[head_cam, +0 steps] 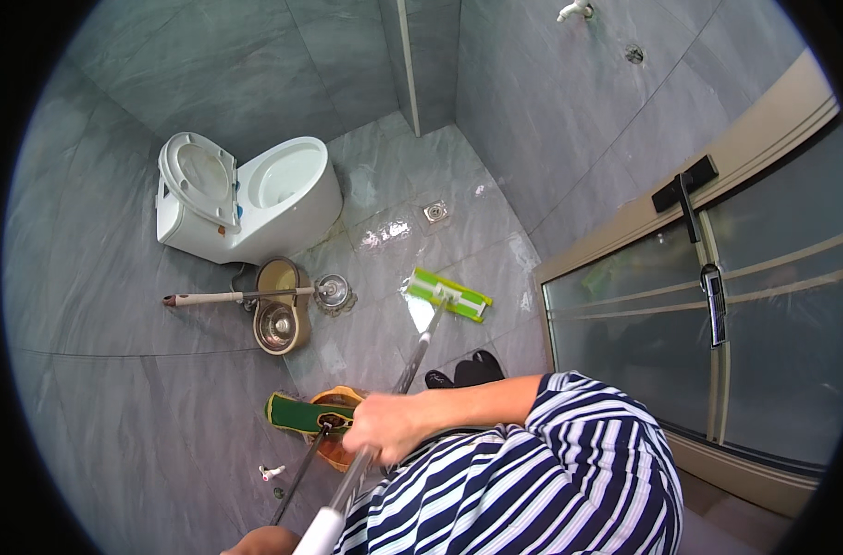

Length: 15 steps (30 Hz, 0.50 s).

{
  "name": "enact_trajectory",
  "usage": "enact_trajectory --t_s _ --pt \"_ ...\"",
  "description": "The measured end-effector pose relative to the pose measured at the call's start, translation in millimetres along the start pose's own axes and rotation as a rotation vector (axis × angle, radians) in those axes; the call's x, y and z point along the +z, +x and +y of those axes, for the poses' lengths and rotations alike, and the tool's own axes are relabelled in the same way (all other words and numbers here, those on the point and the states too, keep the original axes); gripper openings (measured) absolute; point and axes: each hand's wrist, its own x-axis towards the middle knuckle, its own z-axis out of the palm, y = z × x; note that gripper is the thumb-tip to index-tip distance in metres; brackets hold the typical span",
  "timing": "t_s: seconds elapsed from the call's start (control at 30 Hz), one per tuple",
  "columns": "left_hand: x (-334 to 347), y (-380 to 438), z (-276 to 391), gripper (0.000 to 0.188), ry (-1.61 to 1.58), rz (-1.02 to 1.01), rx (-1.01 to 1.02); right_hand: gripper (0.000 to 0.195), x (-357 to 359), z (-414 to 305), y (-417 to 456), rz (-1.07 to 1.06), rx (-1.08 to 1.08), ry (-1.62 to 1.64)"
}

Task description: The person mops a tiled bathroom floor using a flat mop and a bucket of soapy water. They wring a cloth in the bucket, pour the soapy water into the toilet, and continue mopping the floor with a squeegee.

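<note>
My right hand (388, 427) is closed around the metal pole (413, 364) of a flat mop. The mop's lime-green head (449, 295) rests on the wet grey tiled floor, and its white handle end (319, 533) slants towards the bottom edge. My left hand (263, 541) shows only in part at the bottom edge, beside the white handle end and the dark pole (300, 475) of a second mop; its grip cannot be made out. That second mop's dark green flat head (293, 412) lies against an orange-brown basin (335, 451), partly hidden behind my right hand.
A white toilet (289, 173) with raised lid stands at upper left. Below it is a spin-mop bucket (298, 320) with a long-handled tool (213, 298) across it. Floor drain (435, 211), wall taps (272, 472), black shoes (487, 368) and a glazed door (630, 333) at right are visible.
</note>
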Motion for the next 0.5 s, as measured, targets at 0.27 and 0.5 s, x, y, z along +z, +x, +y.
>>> enact_trajectory --t_s 0.27,0.5 --pt "40 -14 2 0.037 -0.051 0.051 -0.017 0.013 38 29 -6 -0.095 -0.113 -0.018" --pt "86 -45 -43 0.037 0.503 0.306 -0.369 0.017 -3 89 -43 0.106 0.101 -0.362"
